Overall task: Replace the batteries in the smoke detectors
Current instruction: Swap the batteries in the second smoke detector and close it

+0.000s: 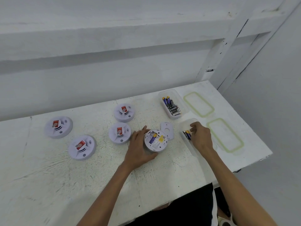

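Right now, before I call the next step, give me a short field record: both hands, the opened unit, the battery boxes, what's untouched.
left hand: grips the open smoke detector, back side up, on the table
right hand: fingers in the near container at its batteries; grip unclear
battery cover: off, lying beside that detector
far container: open, holds more batteries
lids: two, green-sealed, right of the containers
closed smoke detectors: four, face up, to the left
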{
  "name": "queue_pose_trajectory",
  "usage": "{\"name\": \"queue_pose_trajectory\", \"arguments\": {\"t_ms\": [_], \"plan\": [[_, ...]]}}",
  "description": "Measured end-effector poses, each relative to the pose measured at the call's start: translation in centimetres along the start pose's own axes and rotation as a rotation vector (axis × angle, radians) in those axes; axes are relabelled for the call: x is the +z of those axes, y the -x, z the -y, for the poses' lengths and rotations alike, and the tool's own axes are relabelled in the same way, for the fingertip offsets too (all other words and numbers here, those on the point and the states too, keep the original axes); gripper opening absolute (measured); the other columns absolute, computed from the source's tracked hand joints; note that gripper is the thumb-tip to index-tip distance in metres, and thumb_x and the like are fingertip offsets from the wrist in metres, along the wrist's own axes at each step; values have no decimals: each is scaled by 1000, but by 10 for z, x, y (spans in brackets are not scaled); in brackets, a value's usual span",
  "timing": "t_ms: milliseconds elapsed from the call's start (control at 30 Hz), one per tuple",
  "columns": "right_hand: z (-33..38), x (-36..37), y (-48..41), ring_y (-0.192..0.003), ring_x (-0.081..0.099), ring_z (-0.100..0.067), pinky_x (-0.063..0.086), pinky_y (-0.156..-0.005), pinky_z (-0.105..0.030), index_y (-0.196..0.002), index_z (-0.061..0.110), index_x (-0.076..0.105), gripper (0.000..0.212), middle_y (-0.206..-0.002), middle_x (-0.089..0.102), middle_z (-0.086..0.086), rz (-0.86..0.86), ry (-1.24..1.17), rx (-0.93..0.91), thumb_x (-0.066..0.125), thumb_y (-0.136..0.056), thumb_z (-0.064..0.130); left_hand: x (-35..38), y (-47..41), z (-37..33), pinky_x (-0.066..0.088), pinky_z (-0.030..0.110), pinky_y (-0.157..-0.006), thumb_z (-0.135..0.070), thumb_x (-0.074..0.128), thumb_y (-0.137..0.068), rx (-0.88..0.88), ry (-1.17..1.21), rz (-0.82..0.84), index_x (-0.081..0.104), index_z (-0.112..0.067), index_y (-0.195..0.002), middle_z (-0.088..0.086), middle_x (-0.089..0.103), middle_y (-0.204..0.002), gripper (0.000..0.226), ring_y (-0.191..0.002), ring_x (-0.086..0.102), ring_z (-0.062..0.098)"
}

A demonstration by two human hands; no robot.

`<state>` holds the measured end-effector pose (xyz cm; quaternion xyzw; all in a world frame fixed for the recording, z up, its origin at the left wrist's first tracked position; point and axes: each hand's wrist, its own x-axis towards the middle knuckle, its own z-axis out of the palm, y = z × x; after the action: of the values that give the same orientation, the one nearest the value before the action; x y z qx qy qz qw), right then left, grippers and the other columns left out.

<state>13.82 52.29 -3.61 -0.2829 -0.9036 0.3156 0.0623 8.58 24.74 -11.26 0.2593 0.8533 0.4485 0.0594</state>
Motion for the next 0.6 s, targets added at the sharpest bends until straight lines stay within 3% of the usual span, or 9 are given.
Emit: {"name": "queue_pose_trajectory", "arguments": {"t_ms": [133,267,333,400,500,600], "plan": [[14,-1,5,-84,65,-21,53,-74,-34,-107,10,68,29,-99,71,-3,-138,-5,-123,47,-91,-1,1,-1,-3,22,35,-120,-76,83,-57,-57,11,-9,26,-19,-158,-16,42,-139,129,-134,34,8],[35,3,7,-88,63,-15,53,-79,-33,-103,16,71,23,-99,72,6,-181,-58,-279,52,-94,7,-2,2,-8,12,40,-128,-63,79,-71,31,-22,59,23,-22,-159,-21,27,-160,112,-150,17,1],[46,9,11,-88,62,-15,52,-77,-33,-101,18,71,20,-98,72,7,-178,-65,-350,55,-92,8,-3,2,-6,10,42,-129,-52,78,-72,43,-23,76,25,-23,-158,-31,20,-160,105,-150,14,-5],[57,17,16,-84,62,-14,52,-75,-30,-97,17,71,17,-98,71,5,-138,-86,-398,58,-92,8,-2,2,-4,13,44,-128,-50,78,-73,43,-19,47,31,-21,-156,-34,22,-155,100,-147,19,-10],[69,30,25,-77,60,-9,46,-70,-14,-98,16,70,14,-97,68,2,4,-113,-423,60,-92,9,2,2,-5,20,42,-126,-63,79,-74,22,-22,-29,38,-20,-151,-20,40,-151,98,-143,34,0],[76,44,33,-73,58,-4,45,-64,-13,-106,18,67,14,-91,67,0,205,-22,-448,58,-94,16,4,1,-9,18,22,-119,-75,77,-68,-29,-36,-60,42,-20,-150,-7,47,-151,104,-137,37,4]]}}
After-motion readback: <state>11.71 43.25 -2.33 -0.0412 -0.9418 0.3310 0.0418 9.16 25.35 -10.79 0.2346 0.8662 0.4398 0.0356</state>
